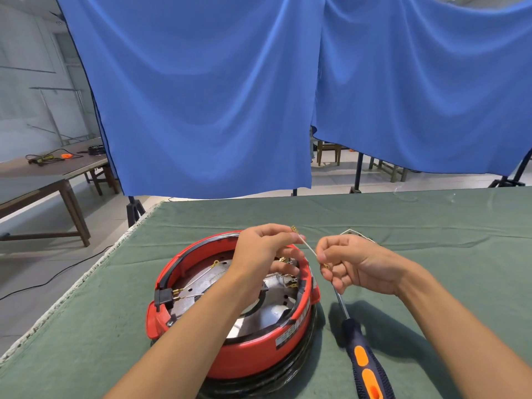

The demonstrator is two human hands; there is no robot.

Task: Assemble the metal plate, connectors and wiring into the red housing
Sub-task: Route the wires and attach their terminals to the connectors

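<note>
A round red housing point(253, 355) lies open side up on the green table cloth point(403, 220). Inside it sit a shiny metal plate point(201, 292) and white wires ending in brass connectors point(214, 264). Above the housing's far rim, both hands stretch a short white wire point(309, 249) between them. My left hand point(264, 249) pinches its upper end, where a brass connector point(295, 229) sticks out. My right hand point(348, 263) pinches the lower end with a brass ring terminal point(326, 265).
A screwdriver point(365, 361) with a dark blue and orange handle lies on the cloth right of the housing. A small white part point(357, 234) peeks out behind my right hand. Blue curtains point(230, 96) hang behind the table. Wooden tables point(43, 174) stand at left.
</note>
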